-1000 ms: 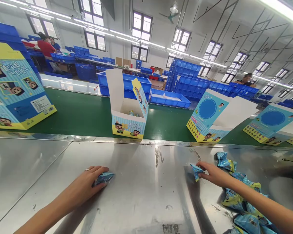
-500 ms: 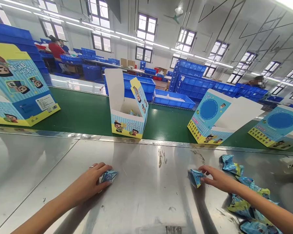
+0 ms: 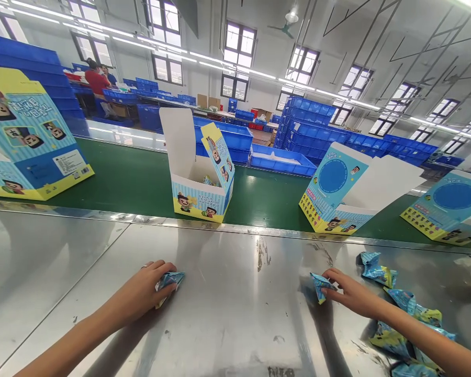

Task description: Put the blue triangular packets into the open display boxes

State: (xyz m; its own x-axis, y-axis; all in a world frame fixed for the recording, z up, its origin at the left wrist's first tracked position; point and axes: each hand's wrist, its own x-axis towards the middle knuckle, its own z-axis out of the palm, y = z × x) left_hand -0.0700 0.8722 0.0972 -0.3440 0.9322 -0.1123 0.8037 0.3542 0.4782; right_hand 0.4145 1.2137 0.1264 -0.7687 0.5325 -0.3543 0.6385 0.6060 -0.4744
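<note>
My left hand (image 3: 141,293) rests on the steel table (image 3: 235,314) with its fingers closed around a small blue foil packet (image 3: 169,280). My right hand (image 3: 349,293) pinches another blue packet (image 3: 320,285) against the table. A pile of several similar blue-and-yellow packets (image 3: 404,319) lies under and beside my right forearm. On the green conveyor belt (image 3: 133,178) beyond the table stands an open printed carton (image 3: 198,180) with its lid up and packets inside.
A large printed carton (image 3: 27,141) stands on the belt at far left; two open cartons (image 3: 345,193) (image 3: 451,207) lie tilted at right. Stacked blue crates (image 3: 306,131) fill the hall behind. A person in red (image 3: 96,81) works far back left.
The open carton on the belt has drifted slightly left. Both hands keep their packets and have barely shifted on the table.
</note>
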